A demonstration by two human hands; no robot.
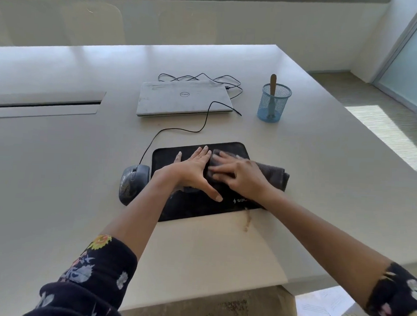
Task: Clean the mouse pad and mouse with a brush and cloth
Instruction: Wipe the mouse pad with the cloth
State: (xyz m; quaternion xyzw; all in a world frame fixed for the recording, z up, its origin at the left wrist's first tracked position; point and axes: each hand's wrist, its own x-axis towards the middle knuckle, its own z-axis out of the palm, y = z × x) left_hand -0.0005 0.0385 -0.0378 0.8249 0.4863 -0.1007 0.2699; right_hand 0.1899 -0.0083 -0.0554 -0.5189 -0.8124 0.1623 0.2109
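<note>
I judge the mouse pad (200, 206) is being wiped, while the mouse (132, 180) just beside its left edge looks dusty and the brush (273, 83) stands in the mesh cup (273, 108), well apart. The left hand (192, 169) lies flat on the pad, fingers spread, holding nothing; the right hand (241, 177) presses the cloth (272, 175) onto the pad with straight fingers.

Closed laptop (183, 98), blue mesh cup (282, 106)
</note>
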